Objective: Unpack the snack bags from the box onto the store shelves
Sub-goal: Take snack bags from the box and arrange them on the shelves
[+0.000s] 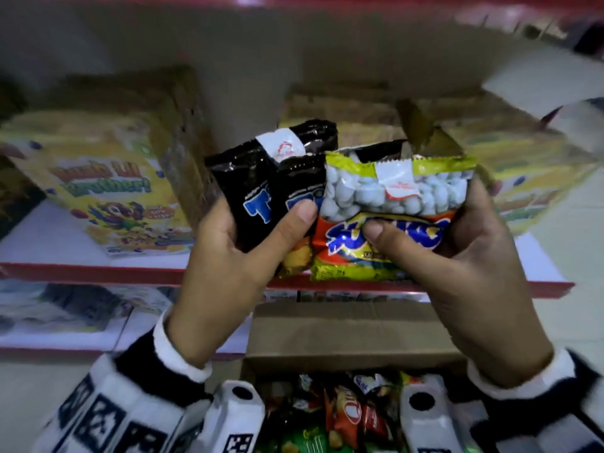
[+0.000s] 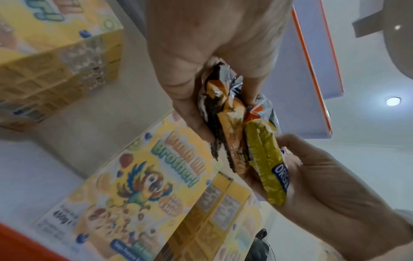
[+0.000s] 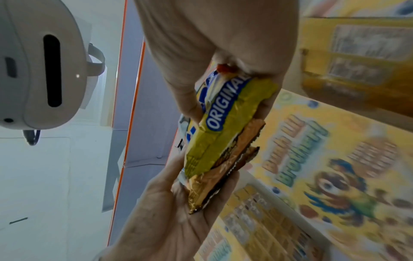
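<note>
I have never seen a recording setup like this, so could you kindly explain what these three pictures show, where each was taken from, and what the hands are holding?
No machine works here: a person wears one camera on the head and one on each wrist. The head view looks down at both hands in front of store shelves. The left hand grips black snack bags; the right hand grips a yellow and orange bag of white coated nuts. The two bundles touch. The wrist views look along each hand at the same bags from below, so each also shows the other hand. On the shelf behind lie yellow cereal boxes. Below the hands stands an open cardboard box with more snack bags inside. The white blocks with black square marks at the bottom are the wrist cameras.
</note>
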The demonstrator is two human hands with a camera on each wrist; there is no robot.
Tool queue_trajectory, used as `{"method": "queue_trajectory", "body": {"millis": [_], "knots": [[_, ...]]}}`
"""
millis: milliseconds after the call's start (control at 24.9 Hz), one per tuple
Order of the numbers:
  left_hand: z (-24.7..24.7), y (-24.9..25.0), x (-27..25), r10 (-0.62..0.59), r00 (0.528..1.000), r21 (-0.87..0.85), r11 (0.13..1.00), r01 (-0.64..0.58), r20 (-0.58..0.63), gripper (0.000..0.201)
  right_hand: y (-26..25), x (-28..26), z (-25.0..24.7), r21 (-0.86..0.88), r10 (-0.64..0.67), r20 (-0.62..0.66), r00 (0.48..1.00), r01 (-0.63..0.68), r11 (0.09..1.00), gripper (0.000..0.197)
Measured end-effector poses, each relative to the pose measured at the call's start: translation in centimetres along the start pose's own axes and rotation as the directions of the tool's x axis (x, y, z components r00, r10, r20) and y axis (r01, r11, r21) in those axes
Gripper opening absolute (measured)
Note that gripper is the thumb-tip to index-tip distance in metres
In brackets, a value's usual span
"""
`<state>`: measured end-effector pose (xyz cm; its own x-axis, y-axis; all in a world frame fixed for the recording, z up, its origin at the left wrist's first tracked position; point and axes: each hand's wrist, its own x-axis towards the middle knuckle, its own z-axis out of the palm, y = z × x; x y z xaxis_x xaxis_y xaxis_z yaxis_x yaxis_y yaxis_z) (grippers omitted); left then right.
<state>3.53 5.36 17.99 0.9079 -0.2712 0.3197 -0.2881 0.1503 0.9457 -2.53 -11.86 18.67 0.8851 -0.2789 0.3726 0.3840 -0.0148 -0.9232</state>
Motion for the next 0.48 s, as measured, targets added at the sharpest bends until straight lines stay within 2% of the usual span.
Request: {"method": "queue_trajectory", "body": {"millis": [282,483], "knots": [[0.5,17.3,1.4,-0.068,0.997,0.030,0.997,0.069,-0.033,0.040,-17.4,2.6,1.6,0.003,0.130,0.052,0.990,-0.130,0.991,0.049],[1.3,30.7,4.4,-0.024,1.000,0.037,0.999,0.024,0.014,0.031,-31.6,5.9,1.8,0.004,0.149,0.100,0.984,-0.150,0.989,0.050]]}}
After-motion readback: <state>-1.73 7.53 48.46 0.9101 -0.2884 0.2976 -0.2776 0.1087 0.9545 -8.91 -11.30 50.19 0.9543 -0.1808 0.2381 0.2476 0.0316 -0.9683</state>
